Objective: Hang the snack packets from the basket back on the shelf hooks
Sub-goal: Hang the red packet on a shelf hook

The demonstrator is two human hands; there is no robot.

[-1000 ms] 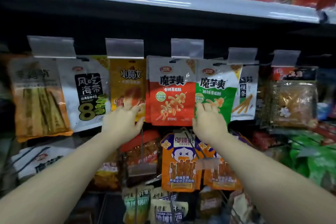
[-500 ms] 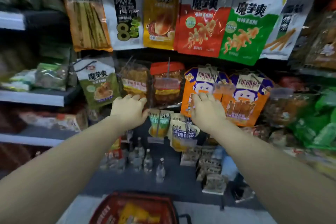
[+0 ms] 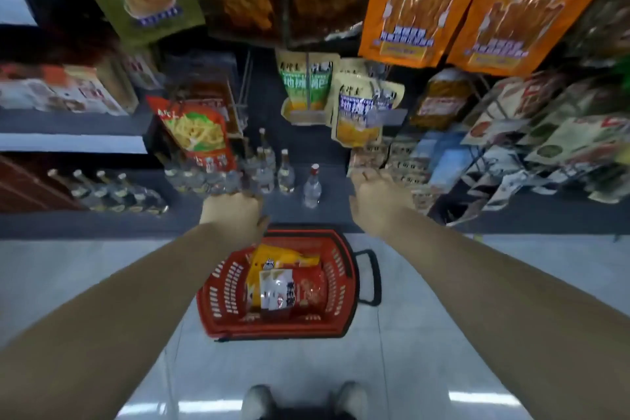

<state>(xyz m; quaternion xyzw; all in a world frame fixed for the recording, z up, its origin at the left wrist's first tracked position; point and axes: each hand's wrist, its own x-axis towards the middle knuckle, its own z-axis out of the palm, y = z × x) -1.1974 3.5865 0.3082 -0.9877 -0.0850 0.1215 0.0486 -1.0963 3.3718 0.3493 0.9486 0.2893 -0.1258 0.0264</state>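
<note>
A red plastic basket (image 3: 218, 297) with a black handle stands on the pale floor tiles in front of my feet. Inside it lie a yellow snack packet (image 3: 283, 257) and, on top, a red-and-white packet (image 3: 293, 288). My left hand (image 3: 231, 215) hangs above the basket's far left rim, fingers pointing down and away, holding nothing. My right hand (image 3: 378, 201) hovers above and to the right of the basket, also with nothing in it. Orange packets (image 3: 409, 3) hang from hooks at the top of the view.
Small clear bottles (image 3: 285, 174) stand on the low dark shelf just beyond my hands. More packets hang above them: a red one (image 3: 197, 129) on the left, yellow-blue ones (image 3: 358, 112) in the middle. Stacked goods fill the shelves at right.
My view has swung down from the upper hooks to the floor. Both hands came away from the hanging packets and dropped toward the basket, which now shows fully.
</note>
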